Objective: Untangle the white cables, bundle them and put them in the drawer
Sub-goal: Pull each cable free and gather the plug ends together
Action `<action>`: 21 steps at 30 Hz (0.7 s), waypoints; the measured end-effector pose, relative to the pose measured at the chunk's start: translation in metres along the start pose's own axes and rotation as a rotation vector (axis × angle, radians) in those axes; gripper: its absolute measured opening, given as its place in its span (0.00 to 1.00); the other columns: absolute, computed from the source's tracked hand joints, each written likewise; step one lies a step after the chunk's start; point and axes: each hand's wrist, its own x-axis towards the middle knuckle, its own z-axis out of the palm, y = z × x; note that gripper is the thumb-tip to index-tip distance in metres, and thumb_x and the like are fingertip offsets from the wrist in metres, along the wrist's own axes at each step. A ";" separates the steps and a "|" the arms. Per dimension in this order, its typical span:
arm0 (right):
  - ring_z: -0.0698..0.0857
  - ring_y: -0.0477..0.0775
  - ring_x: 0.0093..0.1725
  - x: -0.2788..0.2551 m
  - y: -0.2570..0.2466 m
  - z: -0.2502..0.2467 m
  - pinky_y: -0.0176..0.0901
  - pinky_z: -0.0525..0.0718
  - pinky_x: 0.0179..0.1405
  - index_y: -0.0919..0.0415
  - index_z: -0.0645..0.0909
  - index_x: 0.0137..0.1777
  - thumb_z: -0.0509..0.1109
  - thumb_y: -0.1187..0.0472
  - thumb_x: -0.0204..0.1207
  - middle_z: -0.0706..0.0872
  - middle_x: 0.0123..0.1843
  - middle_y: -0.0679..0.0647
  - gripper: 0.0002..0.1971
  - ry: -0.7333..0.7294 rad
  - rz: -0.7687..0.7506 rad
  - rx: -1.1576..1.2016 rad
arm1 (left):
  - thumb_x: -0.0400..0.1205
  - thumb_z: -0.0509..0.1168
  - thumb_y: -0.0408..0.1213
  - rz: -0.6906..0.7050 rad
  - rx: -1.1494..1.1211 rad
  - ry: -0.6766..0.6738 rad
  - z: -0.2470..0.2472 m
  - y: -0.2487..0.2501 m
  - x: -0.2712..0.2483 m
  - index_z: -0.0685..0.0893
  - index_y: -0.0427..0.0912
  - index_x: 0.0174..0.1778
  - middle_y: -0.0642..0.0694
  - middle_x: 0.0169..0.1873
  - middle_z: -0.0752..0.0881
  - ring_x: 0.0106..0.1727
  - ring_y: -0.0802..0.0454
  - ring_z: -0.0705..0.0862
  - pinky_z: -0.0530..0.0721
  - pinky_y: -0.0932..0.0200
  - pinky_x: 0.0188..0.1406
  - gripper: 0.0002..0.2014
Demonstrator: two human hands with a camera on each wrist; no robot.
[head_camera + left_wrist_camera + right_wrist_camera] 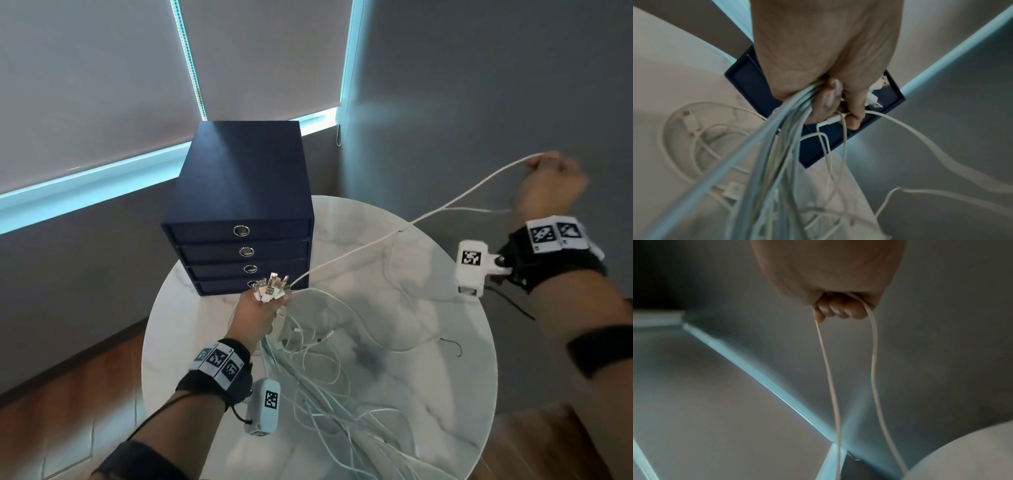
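My left hand (262,308) grips a bunch of white cables (329,387) just below their USB plugs (270,286), which stick up in front of the navy drawer unit (239,205). In the left wrist view the fingers (830,100) curl round the bundle (777,146). The loose lengths trail in a tangle across the round marble table (445,394). My right hand (551,178) is raised to the far right and pinches one white cable (445,205) pulled taut from the left hand. In the right wrist view that cable (830,369) hangs from the curled fingers (838,308) as a loop.
The drawer unit has several stacked drawers with ring pulls (241,230), all closed, and stands at the table's back left. A thin dark thread (452,344) lies on the marble to the right. Grey walls and window blinds (85,85) stand behind; wood floor (68,394) lies below.
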 end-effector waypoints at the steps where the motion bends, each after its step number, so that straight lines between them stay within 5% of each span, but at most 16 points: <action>1: 0.79 0.37 0.25 -0.005 0.010 -0.004 0.40 0.80 0.35 0.52 0.78 0.29 0.58 0.63 0.81 0.78 0.28 0.49 0.18 -0.048 -0.015 -0.101 | 0.79 0.77 0.40 0.003 -0.026 -0.013 0.002 0.003 -0.001 0.90 0.39 0.37 0.41 0.27 0.71 0.23 0.51 0.62 0.59 0.62 0.22 0.08; 5: 0.88 0.67 0.54 -0.034 0.053 -0.004 0.52 0.81 0.54 0.73 0.87 0.55 0.61 0.68 0.80 0.89 0.52 0.72 0.14 -0.336 0.016 -0.535 | 0.81 0.75 0.36 0.029 -0.057 -0.087 0.011 0.017 -0.006 0.91 0.36 0.42 0.45 0.27 0.79 0.21 0.55 0.62 0.58 0.64 0.19 0.06; 7: 0.86 0.69 0.59 -0.061 0.068 0.004 0.55 0.81 0.60 0.71 0.86 0.58 0.62 0.68 0.80 0.87 0.58 0.71 0.14 -0.525 -0.055 -0.724 | 0.81 0.74 0.35 0.043 -0.033 -0.115 0.016 0.024 -0.009 0.91 0.37 0.41 0.48 0.25 0.78 0.20 0.55 0.62 0.58 0.64 0.19 0.06; 10: 0.84 0.59 0.64 -0.112 0.077 0.017 0.50 0.78 0.67 0.61 0.84 0.64 0.67 0.63 0.80 0.86 0.63 0.59 0.14 -0.750 -0.166 -0.571 | 0.82 0.73 0.33 0.086 0.027 -0.135 0.025 0.034 -0.016 0.88 0.37 0.41 0.57 0.20 0.79 0.17 0.59 0.64 0.60 0.65 0.16 0.06; 14: 0.85 0.46 0.58 -0.189 0.063 0.033 0.42 0.79 0.64 0.53 0.86 0.59 0.69 0.51 0.81 0.87 0.58 0.47 0.12 -1.243 -0.268 -0.361 | 0.83 0.71 0.30 0.105 0.039 -0.164 0.034 0.038 -0.022 0.85 0.34 0.39 0.57 0.13 0.76 0.15 0.63 0.65 0.61 0.68 0.15 0.07; 16: 0.87 0.48 0.48 -0.214 0.056 0.038 0.44 0.83 0.52 0.54 0.87 0.53 0.65 0.51 0.82 0.89 0.49 0.48 0.11 -1.390 -0.338 -0.417 | 0.83 0.71 0.30 0.112 0.064 -0.162 0.034 0.035 -0.024 0.86 0.34 0.39 0.57 0.14 0.77 0.15 0.62 0.65 0.62 0.67 0.15 0.06; 19: 0.81 0.43 0.25 -0.229 0.065 0.043 0.43 0.81 0.32 0.55 0.86 0.42 0.63 0.59 0.83 0.82 0.27 0.43 0.12 -1.402 -0.216 -0.417 | 0.80 0.74 0.32 0.038 -0.047 -0.090 0.029 0.028 -0.021 0.90 0.37 0.44 0.48 0.21 0.74 0.18 0.55 0.62 0.60 0.65 0.17 0.03; 21: 0.76 0.38 0.22 -0.235 0.081 0.043 0.39 0.76 0.29 0.55 0.86 0.39 0.61 0.62 0.83 0.80 0.23 0.39 0.14 -1.305 -0.076 -0.363 | 0.80 0.74 0.33 -0.024 -0.160 0.042 0.021 0.019 -0.019 0.90 0.37 0.47 0.46 0.24 0.70 0.20 0.53 0.62 0.61 0.64 0.18 0.04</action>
